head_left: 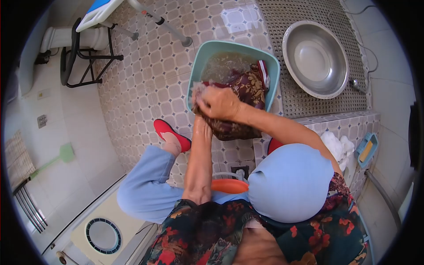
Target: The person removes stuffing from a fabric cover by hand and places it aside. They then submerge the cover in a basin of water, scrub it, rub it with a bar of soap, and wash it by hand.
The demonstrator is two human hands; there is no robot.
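A wet maroon garment with a gold floral pattern lies partly in the soapy water of a teal basin and hangs over its near edge. My right hand is closed around a bunched, sudsy part of the cloth at the basin's left side. Just below it, my left hand is in the same bunch, mostly covered by cloth and my right hand; the forearm is wet. The left fingers are hidden, but the fabric is gathered over that hand. A red and white striped trim rests against the basin's right wall.
A steel bowl stands on a perforated mat at the right. White cloth or foam and a blue soap dish are nearer me. An orange basin sits below my arms; a black metal frame stands left.
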